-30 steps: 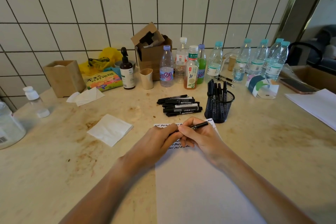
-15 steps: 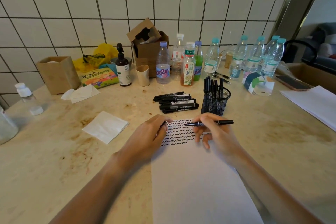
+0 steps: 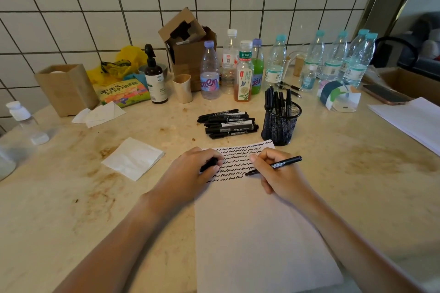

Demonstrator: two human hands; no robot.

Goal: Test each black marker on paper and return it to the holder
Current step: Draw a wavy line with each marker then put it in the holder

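On the bench (image 3: 333, 173), white paper (image 3: 257, 233) lies lengthwise, its far end rowed with black squiggles; right hand (image 3: 277, 175) grasps a black marker (image 3: 276, 165), tip down at the newest row's end; left hand (image 3: 192, 169) curls round a black cap (image 3: 209, 164) at the paper's left edge; mesh holder (image 3: 281, 123) stands just beyond, markers upright inside; loose markers (image 3: 228, 123) piled beside it.

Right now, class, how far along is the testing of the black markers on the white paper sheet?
Done: rows of black squiggles fill the top of the white paper sheet, and several markers stand in the black mesh holder. In hand: the right hand holds an uncapped black marker with its tip at the paper; the left hand grips its cap. Left: a pile of black markers lies beside the holder.
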